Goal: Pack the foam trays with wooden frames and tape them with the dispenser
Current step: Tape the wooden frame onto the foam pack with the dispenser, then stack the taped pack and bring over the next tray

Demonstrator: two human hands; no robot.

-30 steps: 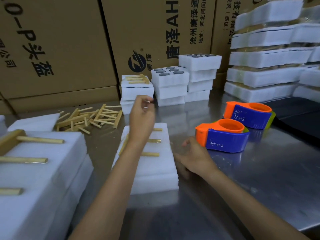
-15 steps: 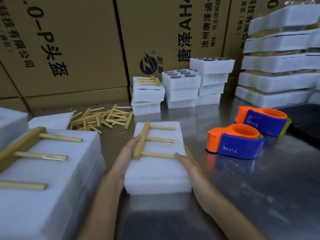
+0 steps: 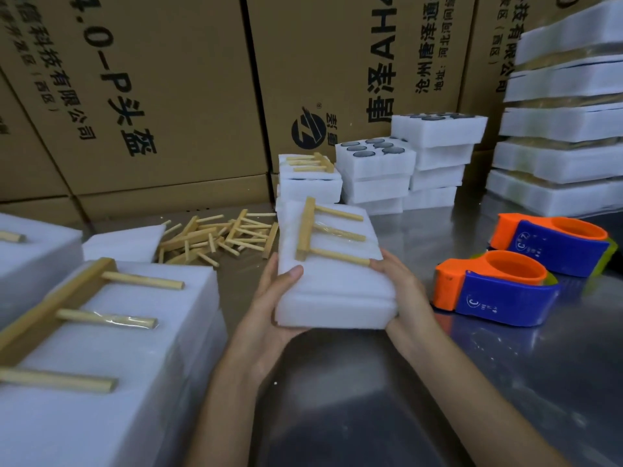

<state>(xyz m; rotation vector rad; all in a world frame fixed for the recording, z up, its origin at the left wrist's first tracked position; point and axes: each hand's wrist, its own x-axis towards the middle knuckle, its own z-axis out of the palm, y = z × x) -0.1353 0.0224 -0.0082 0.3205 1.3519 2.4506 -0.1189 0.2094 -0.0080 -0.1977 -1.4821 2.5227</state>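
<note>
The foam tray stack (image 3: pixel 333 291) with a wooden frame (image 3: pixel 323 234) on top was held above the counter (image 3: pixel 472 382), between both hands. It looked light and soft, likely to dent under pinching, so a hold on the long sides near the bottom seemed best. The frame appeared to be taped down, though that was hard to confirm. The left hand (image 3: pixel 273 305) cupped the near left corner, thumb on top. The right hand (image 3: pixel 401 291) gripped the right side, fingers curled underneath.
</note>
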